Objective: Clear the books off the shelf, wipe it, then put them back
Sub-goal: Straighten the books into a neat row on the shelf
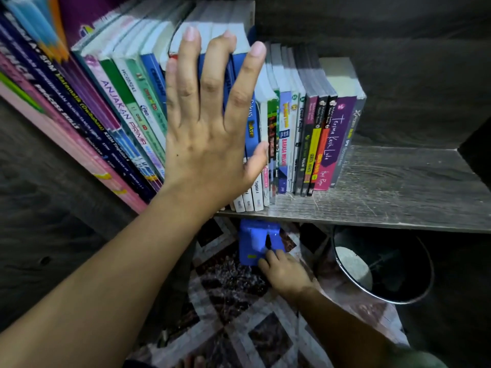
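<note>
A leaning row of books fills the shelf at upper left and may topple rightward if released; the left hand, fingers straight and spread, presses their spines, while the right hand, lower centre, grips a blue book below

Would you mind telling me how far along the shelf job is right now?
Most books stand on the shelf, with bare board at its right. The left hand lies flat against their spines while the right hand grips a blue book on the rug below. Whether wiping happened, I cannot tell.
</note>
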Motion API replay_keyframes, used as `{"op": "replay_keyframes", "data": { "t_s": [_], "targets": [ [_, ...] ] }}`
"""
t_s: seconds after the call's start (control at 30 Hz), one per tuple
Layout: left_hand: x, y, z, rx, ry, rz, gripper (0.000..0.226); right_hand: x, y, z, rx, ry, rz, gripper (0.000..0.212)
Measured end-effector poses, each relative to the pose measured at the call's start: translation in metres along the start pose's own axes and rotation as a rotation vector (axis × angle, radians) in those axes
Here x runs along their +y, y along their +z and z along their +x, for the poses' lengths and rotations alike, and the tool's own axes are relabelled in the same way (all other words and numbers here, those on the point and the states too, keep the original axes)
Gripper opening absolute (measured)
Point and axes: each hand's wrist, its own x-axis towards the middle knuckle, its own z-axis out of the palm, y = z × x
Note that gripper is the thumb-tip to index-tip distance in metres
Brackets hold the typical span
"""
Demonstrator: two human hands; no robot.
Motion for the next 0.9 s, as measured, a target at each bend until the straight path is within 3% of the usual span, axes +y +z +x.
{"op": "replay_keyframes", "data": {
  "t_s": [0.1,0.2,0.27,0.53,0.7,0.9],
  "targets": [
    [0.002,-0.002,0.001,-0.014,-0.005,0.002,0.091,-0.001,0.003,-0.01,-0.101,0.002,-0.076,0.031],
    [0.006,-0.006,0.003,-0.027,-0.018,-0.011,0.092,0.004,-0.015,-0.013,-0.151,0.05,-0.066,0.013],
    [0.009,-0.011,0.005,-0.072,-0.044,-0.036,0.095,0.003,-0.03,-0.019,-0.175,0.063,-0.071,0.032],
    [0.02,-0.033,0.01,-0.218,-0.117,-0.059,0.1,-0.005,-0.12,-0.072,-0.185,0.025,0.032,0.035],
    [0.025,-0.05,0.012,-0.312,-0.152,-0.074,0.101,-0.013,-0.177,-0.118,-0.097,0.029,-0.041,0.032],
    [0.03,-0.066,0.017,-0.38,-0.21,-0.098,0.101,-0.009,-0.24,-0.152,0.167,0.091,-0.012,0.023]
  ]
}}
